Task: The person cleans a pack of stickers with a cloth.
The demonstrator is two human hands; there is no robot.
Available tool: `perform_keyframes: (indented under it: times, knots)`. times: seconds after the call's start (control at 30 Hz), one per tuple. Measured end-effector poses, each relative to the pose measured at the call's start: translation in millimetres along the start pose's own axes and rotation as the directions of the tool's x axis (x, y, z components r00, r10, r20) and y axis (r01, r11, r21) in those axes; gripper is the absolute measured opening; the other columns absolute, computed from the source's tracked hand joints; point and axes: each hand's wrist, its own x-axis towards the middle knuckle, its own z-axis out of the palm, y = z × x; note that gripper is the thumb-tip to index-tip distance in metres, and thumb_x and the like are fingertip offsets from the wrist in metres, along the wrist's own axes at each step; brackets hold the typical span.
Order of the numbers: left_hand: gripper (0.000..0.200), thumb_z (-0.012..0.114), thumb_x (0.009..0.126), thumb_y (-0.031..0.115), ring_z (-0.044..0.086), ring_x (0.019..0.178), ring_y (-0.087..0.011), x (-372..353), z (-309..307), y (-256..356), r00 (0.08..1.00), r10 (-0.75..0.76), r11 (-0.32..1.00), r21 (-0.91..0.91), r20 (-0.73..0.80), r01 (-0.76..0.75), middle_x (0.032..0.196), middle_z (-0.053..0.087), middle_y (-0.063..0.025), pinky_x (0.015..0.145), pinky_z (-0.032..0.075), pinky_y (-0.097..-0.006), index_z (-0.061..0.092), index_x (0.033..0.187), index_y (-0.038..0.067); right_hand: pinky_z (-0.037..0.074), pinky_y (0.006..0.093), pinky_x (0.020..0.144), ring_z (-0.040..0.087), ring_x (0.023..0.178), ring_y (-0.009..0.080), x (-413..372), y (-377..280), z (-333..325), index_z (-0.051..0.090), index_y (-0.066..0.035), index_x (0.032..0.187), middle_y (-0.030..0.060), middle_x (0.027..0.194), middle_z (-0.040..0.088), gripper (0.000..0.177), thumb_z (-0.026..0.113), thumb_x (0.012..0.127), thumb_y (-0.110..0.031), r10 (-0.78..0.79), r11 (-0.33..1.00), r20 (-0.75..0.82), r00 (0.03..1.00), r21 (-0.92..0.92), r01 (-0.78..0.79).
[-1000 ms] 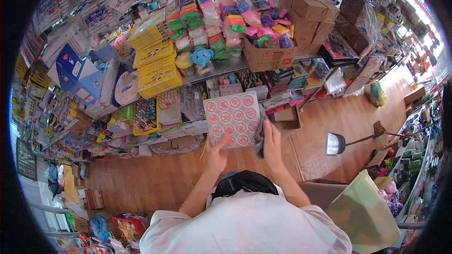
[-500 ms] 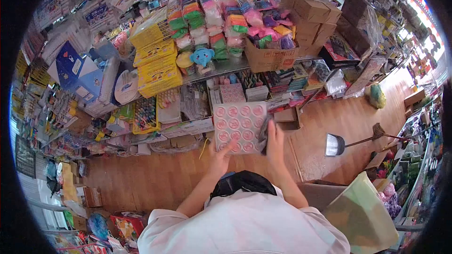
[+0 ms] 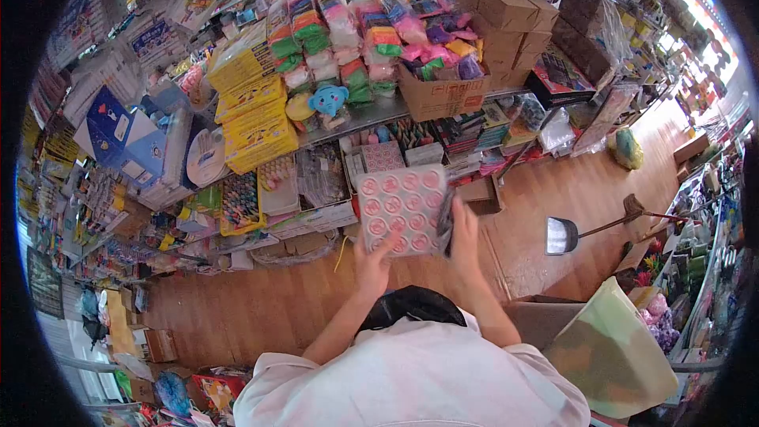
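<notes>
A flat white box (image 3: 402,204) with rows of pink round designs on its top is held up in front of my body. My left hand (image 3: 374,262) grips its lower left corner, the thumb lying over the top face. At the box's right edge, my right hand (image 3: 465,236) presses a crumpled dark cloth (image 3: 445,225) against the side. The fingers of that hand are partly hidden behind the cloth. Just beyond the box, a similar pink-patterned box (image 3: 383,156) sits in the lower shelf.
Ahead stands a shelf with yellow packs (image 3: 257,134), bagged colourful clay and an open carton (image 3: 443,96). A dustpan (image 3: 561,236) with a long handle is on the wooden floor (image 3: 261,300) at right. A large box with a pale green flap (image 3: 609,348) stands behind right.
The view has shifted slightly, moving the shelf a little left in the picture. Both hands still hold the box and cloth, with the box slightly turned.
</notes>
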Motion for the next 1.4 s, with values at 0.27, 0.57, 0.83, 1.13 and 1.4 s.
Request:
perform_keyframes:
  times: [0.27, 0.57, 0.83, 1.13, 1.4]
  knots:
    - [0.046, 0.065, 0.082, 0.003, 0.057, 0.104, -0.0171, -10, 16, -7, 0.998, -0.069, 0.997, -0.019, 0.016, 0.069, 0.115, 0.056, -0.0059, 0.084, 0.05, -0.0319, 0.045, 0.123, 0.009, 0.039, 0.0241, 0.067, 0.045, 0.074, 0.0076, 21, -48, 5, 0.057, 0.004, 0.091, -0.0011, 0.079, 0.054, 0.034, 0.049, 0.096, -0.028, -0.063, 0.99, -0.003, 0.998, -0.13, 0.062]
    - [0.045, 0.064, 0.083, 0.003, 0.055, 0.104, -0.0156, -1, 9, 2, 0.989, 0.138, 0.99, 0.024, -0.045, -0.137, 0.117, 0.054, -0.0052, 0.086, 0.047, -0.0302, 0.045, 0.124, 0.004, 0.04, 0.0219, 0.064, 0.047, 0.071, 0.0052, -10, -31, 13, 0.06, 0.001, 0.09, -0.0035, 0.079, 0.057, 0.026, 0.054, 0.093, -0.024, -0.016, 1.0, 0.099, 0.995, -0.016, 0.018]
    - [0.051, 0.064, 0.084, 0.005, 0.052, 0.109, -0.0148, -1, 19, -6, 0.98, 0.138, 0.987, -0.061, -0.145, -0.148, 0.12, 0.052, -0.0051, 0.088, 0.046, -0.0298, 0.04, 0.129, 0.006, 0.041, 0.022, 0.062, 0.05, 0.069, 0.0053, -16, -35, 5, 0.062, 0.0, 0.09, -0.0014, 0.079, 0.058, 0.029, 0.057, 0.092, -0.028, 0.225, 0.969, 0.089, 0.97, 0.079, -0.232]
    - [0.056, 0.063, 0.087, 0.016, 0.048, 0.11, -0.0143, -16, 18, -33, 0.94, 0.328, 0.929, 0.209, -0.091, -0.304, 0.123, 0.05, -0.006, 0.094, 0.038, -0.0299, 0.034, 0.134, 0.006, 0.046, 0.0234, 0.063, 0.058, 0.071, 0.0083, -14, -28, 10, 0.061, 0.0, 0.094, 0.0017, 0.085, 0.063, 0.029, 0.063, 0.088, -0.028, 0.201, 0.969, -0.059, 0.978, 0.158, -0.189]
    - [0.083, 0.027, 0.087, 0.069, 0.048, 0.119, -0.022, 14, -35, 5, 0.937, -0.225, 0.974, 0.069, 0.267, 0.214, 0.127, 0.052, -0.0104, 0.102, 0.034, -0.0384, 0.042, 0.131, 0.002, 0.041, 0.0205, 0.053, 0.053, 0.06, 0.0051, 22, -62, -37, 0.064, 0.003, 0.088, -0.0009, 0.07, 0.06, 0.022, 0.07, 0.08, -0.017, 0.047, 0.987, 0.156, 0.987, 0.147, -0.071]
